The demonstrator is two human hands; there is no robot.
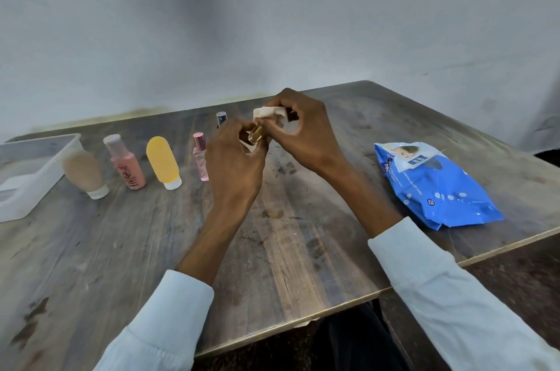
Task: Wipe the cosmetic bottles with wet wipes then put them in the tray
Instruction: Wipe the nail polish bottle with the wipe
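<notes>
Surface: worn wooden table (pixel 291 249) against a pale grey wall.
Left hand (pixel 235 158): fingers curled round a small gold-toned bottle (pixel 255 135), held above the table centre.
Right hand (pixel 303 134): pinches a white wet wipe (pixel 269 113), touching the bottle's top.
Tray (pixel 45 170): clear plastic, far left.
Standing row beside tray: beige tube (pixel 85 172), pink bottle (pixel 125 163), yellow tube (pixel 163 161), slim pink bottle (pixel 200 155), dark-capped bottle (pixel 221 118) behind.
Wipes pack (pixel 433 185): blue, lying flat, right side.

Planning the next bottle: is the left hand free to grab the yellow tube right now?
Probably not yet: the left hand grips a small gold bottle that the right hand wipes. The yellow tube itself stands unobstructed.
</notes>
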